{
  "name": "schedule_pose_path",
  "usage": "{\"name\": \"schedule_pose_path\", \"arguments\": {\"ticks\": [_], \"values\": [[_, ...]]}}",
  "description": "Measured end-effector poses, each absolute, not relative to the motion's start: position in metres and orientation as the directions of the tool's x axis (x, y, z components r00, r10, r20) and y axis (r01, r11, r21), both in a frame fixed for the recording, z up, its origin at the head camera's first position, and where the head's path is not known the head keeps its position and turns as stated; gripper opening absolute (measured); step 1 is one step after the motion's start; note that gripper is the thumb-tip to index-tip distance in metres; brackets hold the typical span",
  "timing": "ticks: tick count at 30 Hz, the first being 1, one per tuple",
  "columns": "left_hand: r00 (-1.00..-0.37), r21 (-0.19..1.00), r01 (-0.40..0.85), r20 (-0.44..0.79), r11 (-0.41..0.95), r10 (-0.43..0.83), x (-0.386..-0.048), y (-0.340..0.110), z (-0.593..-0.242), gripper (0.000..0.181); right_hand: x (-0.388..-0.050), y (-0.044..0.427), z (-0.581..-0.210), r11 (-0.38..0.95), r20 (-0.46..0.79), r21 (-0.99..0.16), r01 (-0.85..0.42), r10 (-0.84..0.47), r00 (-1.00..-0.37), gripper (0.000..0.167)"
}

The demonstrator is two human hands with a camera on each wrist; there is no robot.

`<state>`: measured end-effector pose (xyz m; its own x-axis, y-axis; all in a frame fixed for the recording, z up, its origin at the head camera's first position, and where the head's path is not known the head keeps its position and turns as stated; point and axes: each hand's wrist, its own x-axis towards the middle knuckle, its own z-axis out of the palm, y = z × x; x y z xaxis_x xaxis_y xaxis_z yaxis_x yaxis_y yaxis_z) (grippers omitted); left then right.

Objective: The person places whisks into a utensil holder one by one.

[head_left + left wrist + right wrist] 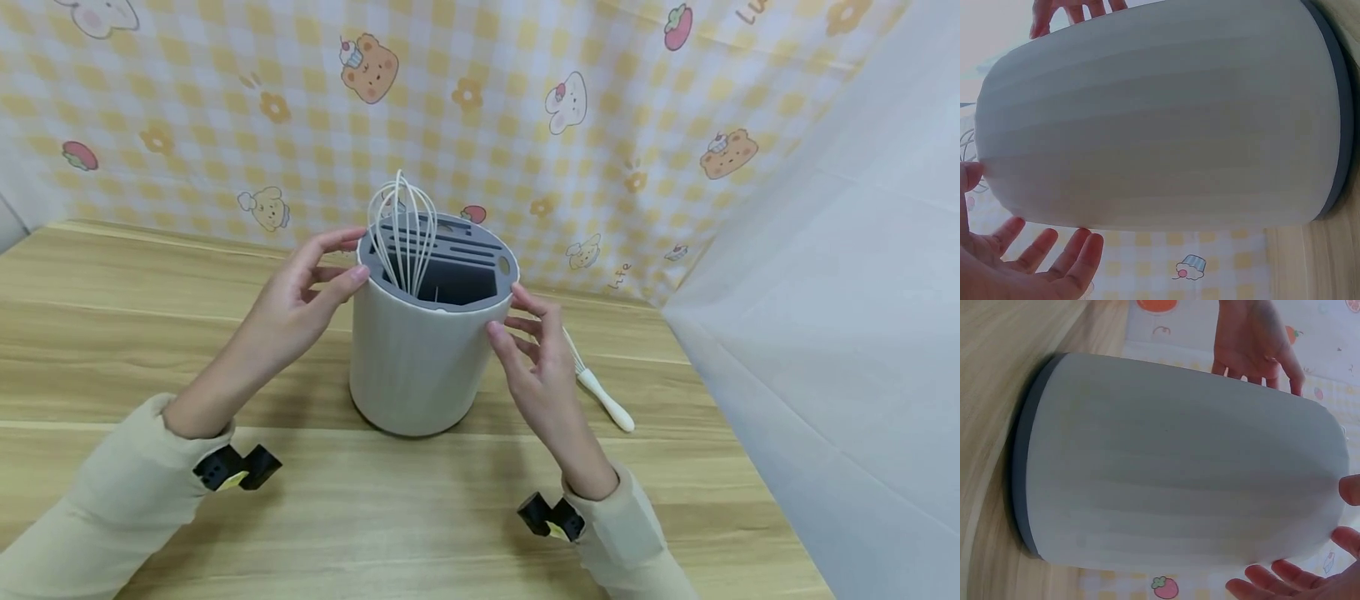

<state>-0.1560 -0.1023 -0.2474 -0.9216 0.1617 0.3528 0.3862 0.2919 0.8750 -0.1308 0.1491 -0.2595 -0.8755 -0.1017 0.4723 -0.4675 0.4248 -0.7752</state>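
A white, round utensil holder with a grey slotted top stands upright on the wooden table. In its large front compartment a whisk stands with its cream wire loops upward; its lower part is hidden inside. My left hand holds the holder's upper left side, thumb by the front rim and fingers farther round. On the opposite side my right hand grips just below the rim, with thumb in front. Both wrist views show fingertips touching the smooth wall of the holder.
Right of the holder, partly behind my right hand, a second whisk with a white handle lies on the table. A yellow checked cloth hangs behind, and a white sheet borders the right side.
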Motion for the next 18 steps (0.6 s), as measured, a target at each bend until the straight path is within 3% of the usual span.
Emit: {"name": "schedule_pose_path", "arguments": {"ticks": [12, 18], "values": [[-0.918, 0.864, 0.395, 0.353, 0.312, 0.181, -0.156, -0.102, -0.249, 0.047, -0.131, 0.171, -0.245, 0.414, 0.492, -0.776, -0.475, -0.074, -0.868, 0.034], [-0.916, 0.856, 0.399, 0.357, 0.328, 0.181, -0.155, -0.102, -0.248, 0.047, -0.147, 0.197, -0.241, 0.420, 0.444, -0.810, -0.410, -0.018, -0.896, 0.034]]}}
